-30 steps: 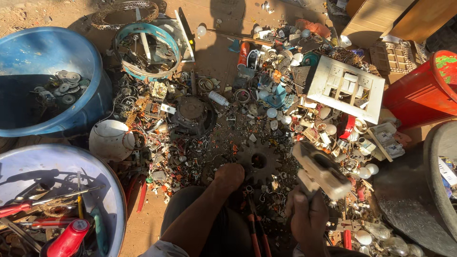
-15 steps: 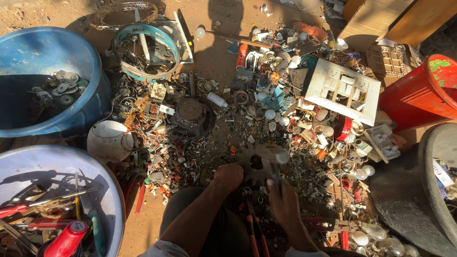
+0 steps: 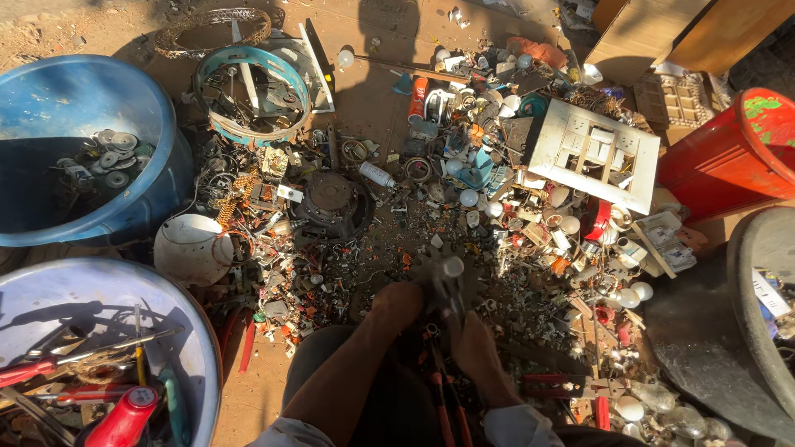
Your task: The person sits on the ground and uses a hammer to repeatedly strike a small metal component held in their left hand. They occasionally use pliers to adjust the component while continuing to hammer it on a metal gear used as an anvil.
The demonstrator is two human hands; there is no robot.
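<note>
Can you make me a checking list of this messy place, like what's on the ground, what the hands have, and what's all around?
Surface: bare sandy ground, mostly buried under scrap.
Job's things: a small grey metal piece with a pale round end, blurred, between both hands.
Clutter: white plastic switch plate, round dark metal motor part, white dome-shaped shell, small white bulbs and bits of plastic.
Hands: left hand and right hand close together on the metal piece; exact grip unclear.
Cables: thin tangled wires in the scrap heap; red-handled pliers by the wrists.
Surroundings: blue plastic tub, red plastic bucket, pale basin of tools.
</note>
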